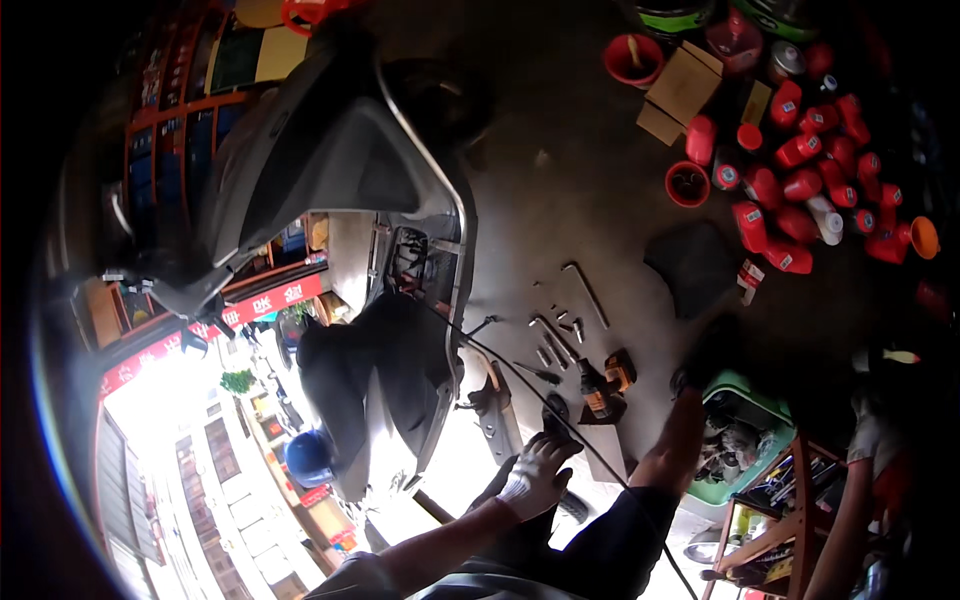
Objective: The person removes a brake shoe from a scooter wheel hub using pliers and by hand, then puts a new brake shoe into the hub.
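Note:
My left hand, in a pale work glove, is held over my bent leg with its fingers stretched out and apart, and nothing shows in it. A thin black cable runs slantwise close by the fingertips. Far to the right, my gloved right hand is raised beside a wooden tool rack; its fingers are lost in shadow. Just beyond it lies a tool with a pale handle, apparently apart from the hand. A black and orange power driver lies on the floor ahead of my left hand.
A dark scooter with its black seat fills the left. Sockets and an L-shaped wrench lie on the floor. A green bin holds dark parts. Several red bottles and a cardboard box are at far right.

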